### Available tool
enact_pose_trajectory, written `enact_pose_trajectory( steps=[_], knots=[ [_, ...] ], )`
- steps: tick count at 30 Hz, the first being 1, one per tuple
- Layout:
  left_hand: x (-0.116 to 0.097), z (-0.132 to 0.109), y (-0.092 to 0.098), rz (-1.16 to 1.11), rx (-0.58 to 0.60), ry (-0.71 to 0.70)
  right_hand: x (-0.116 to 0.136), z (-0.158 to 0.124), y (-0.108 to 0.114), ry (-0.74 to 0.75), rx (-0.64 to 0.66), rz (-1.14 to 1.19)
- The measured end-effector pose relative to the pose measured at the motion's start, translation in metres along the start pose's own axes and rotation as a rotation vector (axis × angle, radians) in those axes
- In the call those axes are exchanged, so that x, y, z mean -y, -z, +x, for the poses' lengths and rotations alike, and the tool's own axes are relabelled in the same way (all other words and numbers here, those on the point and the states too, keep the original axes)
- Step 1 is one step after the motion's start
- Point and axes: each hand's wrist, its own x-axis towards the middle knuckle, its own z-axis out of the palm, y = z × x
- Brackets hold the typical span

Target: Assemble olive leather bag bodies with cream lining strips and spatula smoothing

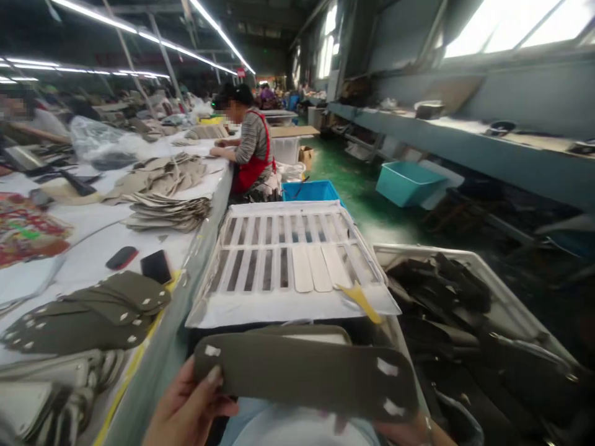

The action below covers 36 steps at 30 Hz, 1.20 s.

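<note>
A long dark olive panel (316, 371) with rounded ends and small white patches is stretched between my hands. My left hand (198, 396) pinches its left end, thumb on the front. At the lower right, my right hand (409, 430) supports the other end, its fingers mostly hidden behind the panel. Another olive piece (325, 333) with a pale face shows just behind it. Beyond stands a white slotted rack (288, 308), with several pale strips (304, 269) side by side and a yellow scraper-like tool (361, 300) at its near edge.
On the left table lie stacked olive panels (88, 316), two dark pads (157, 266) and beige pieces (167, 210). A large bin (515, 291) of dark pieces sits to my right. Ahead, a person in a red apron (253, 148) works at the table, near a blue crate (311, 191).
</note>
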Motion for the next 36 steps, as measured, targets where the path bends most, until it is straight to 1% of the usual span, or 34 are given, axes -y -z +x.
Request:
enact_pose_trajectory(
  steps=[1, 2, 3, 4, 6, 7, 8, 9, 11, 12, 14, 17, 20, 26, 29, 33, 36],
  knots=[
    [0.009, 0.005, -0.011, 0.04, 0.058, 0.056, -0.008, -0.005, 0.003, -0.073, 0.048, 0.151],
    [0.019, 0.01, -0.02, 0.069, 0.071, 0.108, -0.015, -0.009, 0.009, -0.109, 0.05, 0.278],
    [0.029, 0.014, -0.025, 0.087, 0.043, 0.147, -0.021, -0.012, 0.015, -0.125, 0.011, 0.376],
    [0.038, 0.019, -0.028, 0.101, 0.007, 0.179, -0.025, -0.014, 0.022, -0.133, -0.059, 0.444],
    [0.051, 0.026, -0.026, 0.127, -0.057, 0.21, -0.03, -0.013, 0.035, -0.156, -0.187, 0.479],
    [0.055, 0.03, -0.023, 0.143, -0.073, 0.221, -0.03, -0.011, 0.04, -0.168, -0.242, 0.43],
    [0.057, 0.033, -0.019, 0.166, -0.082, 0.229, -0.031, -0.008, 0.043, -0.181, -0.286, 0.333],
    [0.057, 0.036, -0.015, 0.195, -0.084, 0.226, -0.03, -0.005, 0.046, -0.194, -0.317, 0.196],
    [0.055, 0.042, -0.009, 0.283, -0.071, 0.209, -0.03, 0.003, 0.051, -0.206, -0.335, -0.11],
    [0.053, 0.046, -0.007, 0.354, -0.063, 0.202, -0.03, 0.007, 0.053, -0.208, -0.336, -0.245],
    [0.049, 0.052, -0.003, 0.552, -0.05, 0.168, -0.03, 0.014, 0.059, -0.182, -0.352, -0.443],
    [0.045, 0.062, 0.002, 0.839, -0.03, 0.157, -0.034, 0.021, 0.069, -0.102, -0.368, -0.62],
    [0.045, 0.07, 0.008, 0.915, -0.004, 0.17, -0.038, 0.024, 0.075, -0.07, -0.361, -0.682],
    [0.049, 0.08, 0.012, 0.863, 0.066, 0.199, -0.041, 0.025, 0.078, -0.081, -0.388, -0.683],
    [0.048, 0.081, 0.013, 0.842, 0.104, 0.205, -0.04, 0.025, 0.076, -0.086, -0.384, -0.674],
    [0.046, 0.08, 0.011, 0.801, 0.128, 0.198, -0.036, 0.026, 0.073, -0.106, -0.397, -0.653],
    [0.047, 0.08, 0.01, 0.785, 0.14, 0.177, -0.031, 0.028, 0.072, -0.11, -0.405, -0.691]
  ],
)
